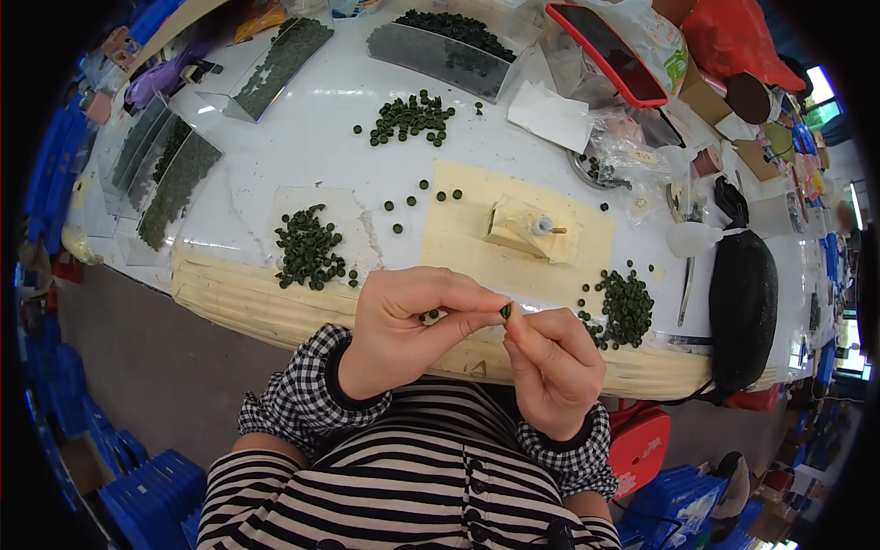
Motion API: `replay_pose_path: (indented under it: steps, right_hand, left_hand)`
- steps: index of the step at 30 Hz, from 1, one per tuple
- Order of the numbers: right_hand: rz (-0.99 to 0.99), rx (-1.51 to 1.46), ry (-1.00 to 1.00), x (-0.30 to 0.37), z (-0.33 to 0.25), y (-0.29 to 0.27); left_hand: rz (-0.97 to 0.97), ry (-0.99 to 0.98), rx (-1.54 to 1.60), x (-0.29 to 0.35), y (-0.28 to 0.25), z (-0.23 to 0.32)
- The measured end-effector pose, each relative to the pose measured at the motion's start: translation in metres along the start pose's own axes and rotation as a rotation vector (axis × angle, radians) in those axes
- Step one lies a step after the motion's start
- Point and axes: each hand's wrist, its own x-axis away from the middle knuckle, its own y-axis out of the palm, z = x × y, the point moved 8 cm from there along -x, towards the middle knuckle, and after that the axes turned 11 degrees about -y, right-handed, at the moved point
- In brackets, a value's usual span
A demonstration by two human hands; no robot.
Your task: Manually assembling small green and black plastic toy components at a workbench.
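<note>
Over the table's near edge, my left hand [399, 325] and my right hand [556, 367] meet fingertip to fingertip. Between their thumbs and forefingers they pinch one small dark green round piece [506, 312]. A few more such pieces [430, 315] show within the curl of my left hand; whether its fingers grip them I cannot tell. Left of that hand lies a heap of dark green pieces [310, 249] on a clear sheet. Beside my right hand is a pile of small green round pieces [627, 307]. Beyond both stands a small tape-covered block [520, 231] with a short nozzle-like tip.
Another scatter of green pieces [408, 119] lies mid-table. Clear trays [440, 57] of green pieces stand at the back and left. A red-cased phone [610, 55] rests among plastic bags at back right. At right are tweezers [686, 291] and a black pouch [742, 312].
</note>
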Motion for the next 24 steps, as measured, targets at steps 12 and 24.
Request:
replay_pose_path:
  steps: [12,24]
  right_hand:
    - [0.005,-0.016,0.001,0.0001,-0.0002,-0.0003]
    - [0.003,0.048,-0.044,-0.0035,-0.002,-0.0018]
  left_hand:
    - [-0.012,-0.003,0.028,-0.0001,-0.0001,-0.0024]
    - [0.005,-0.035,0.075,-0.0006,-0.0005,-0.0031]
